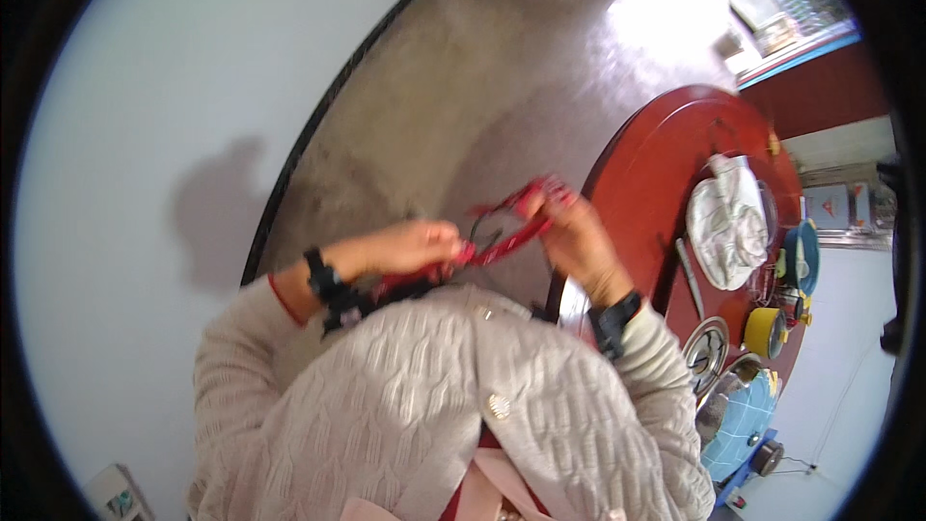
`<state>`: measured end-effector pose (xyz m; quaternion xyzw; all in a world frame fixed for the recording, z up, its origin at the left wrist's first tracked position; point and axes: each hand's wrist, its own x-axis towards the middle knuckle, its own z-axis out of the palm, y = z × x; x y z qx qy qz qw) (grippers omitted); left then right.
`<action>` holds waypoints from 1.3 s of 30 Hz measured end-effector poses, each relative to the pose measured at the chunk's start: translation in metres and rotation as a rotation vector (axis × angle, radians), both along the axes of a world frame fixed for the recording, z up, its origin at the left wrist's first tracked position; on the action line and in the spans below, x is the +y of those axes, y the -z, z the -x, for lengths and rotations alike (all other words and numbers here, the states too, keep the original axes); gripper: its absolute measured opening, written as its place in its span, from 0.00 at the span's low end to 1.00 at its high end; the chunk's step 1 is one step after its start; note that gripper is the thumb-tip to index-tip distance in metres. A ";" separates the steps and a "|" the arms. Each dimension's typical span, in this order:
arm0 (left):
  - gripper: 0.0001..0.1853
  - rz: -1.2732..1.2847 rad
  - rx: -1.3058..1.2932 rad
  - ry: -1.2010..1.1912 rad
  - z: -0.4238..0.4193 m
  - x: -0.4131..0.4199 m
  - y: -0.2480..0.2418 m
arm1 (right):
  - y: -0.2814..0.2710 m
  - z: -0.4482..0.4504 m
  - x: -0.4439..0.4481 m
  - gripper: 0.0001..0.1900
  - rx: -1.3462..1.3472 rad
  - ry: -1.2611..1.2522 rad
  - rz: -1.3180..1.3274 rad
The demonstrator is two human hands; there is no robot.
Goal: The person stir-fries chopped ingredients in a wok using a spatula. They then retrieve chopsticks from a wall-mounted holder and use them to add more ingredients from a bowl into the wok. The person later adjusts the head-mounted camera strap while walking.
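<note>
In front of my torso, my left hand (pixel 412 246) and my right hand (pixel 579 239) grip a thin red patterned fabric strip (pixel 506 247) that spans the gap between them. The strip is blurred, so I cannot tell exactly what article it is. A bunched red part shows at my right fingers, with a dark cord-like loop between the hands. More red material hangs below my left hand, close to my cardigan. Each wrist wears a black strapped device.
A round red table (pixel 636 166) stands at the right, bearing a pale cloth (pixel 727 224), a knife-like tool (pixel 691 278), a yellow pot (pixel 763 331) and a blue pan (pixel 803 257). A pale wall (pixel 145 87) rises at the left, beside the concrete floor (pixel 448 79).
</note>
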<state>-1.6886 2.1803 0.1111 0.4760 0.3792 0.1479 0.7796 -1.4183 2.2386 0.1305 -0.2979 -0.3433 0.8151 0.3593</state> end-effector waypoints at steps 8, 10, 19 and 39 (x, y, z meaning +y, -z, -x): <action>0.15 -0.088 0.223 0.067 0.030 0.183 -0.004 | -0.002 -0.009 0.137 0.07 -0.083 0.073 0.102; 0.15 -0.151 0.264 0.043 0.038 0.226 -0.004 | -0.002 -0.004 0.160 0.12 -0.224 0.126 0.165; 0.14 -0.338 0.242 0.244 0.049 0.419 0.002 | 0.011 0.027 0.284 0.11 -0.348 -0.007 0.221; 0.05 0.219 0.005 -0.197 0.010 0.808 -0.003 | -0.011 0.038 0.763 0.21 -1.009 -0.678 -1.201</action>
